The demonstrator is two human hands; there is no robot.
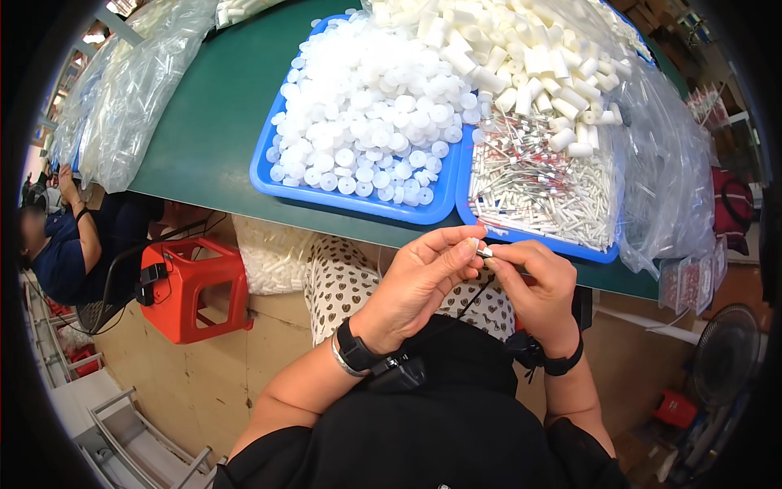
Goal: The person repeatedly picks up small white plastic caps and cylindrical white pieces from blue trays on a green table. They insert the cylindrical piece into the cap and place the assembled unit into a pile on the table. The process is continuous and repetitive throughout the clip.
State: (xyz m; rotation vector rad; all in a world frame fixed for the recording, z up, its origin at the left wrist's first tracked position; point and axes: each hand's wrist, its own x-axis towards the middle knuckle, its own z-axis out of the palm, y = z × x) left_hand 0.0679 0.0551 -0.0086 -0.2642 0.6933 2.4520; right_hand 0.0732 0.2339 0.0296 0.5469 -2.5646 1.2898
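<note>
My hands meet just beyond the table's front edge, fingertips close together. Thumb and fingers of my left hand [419, 281] are pinched on a tiny pale piece, mostly hidden by the fingertips. My right hand [542, 289] pinches a small white tube-like part [486, 252] that looks shiny at its end. Whether the two pieces touch I cannot tell. Beyond my hands, a blue tray [458, 218] holds a heap of translucent white discs [358, 130]. Beside it a second blue tray [599, 255] contains many thin white pieces [562, 212] and red-and-white wired parts [525, 151].
White foam-like cylinders [562, 90] are piled over the far part of the right tray. Clear plastic bags [134, 106] lie on the green table [212, 122]. A red stool [191, 289] stands at left, near another person [69, 236]. At right is a fan [725, 354].
</note>
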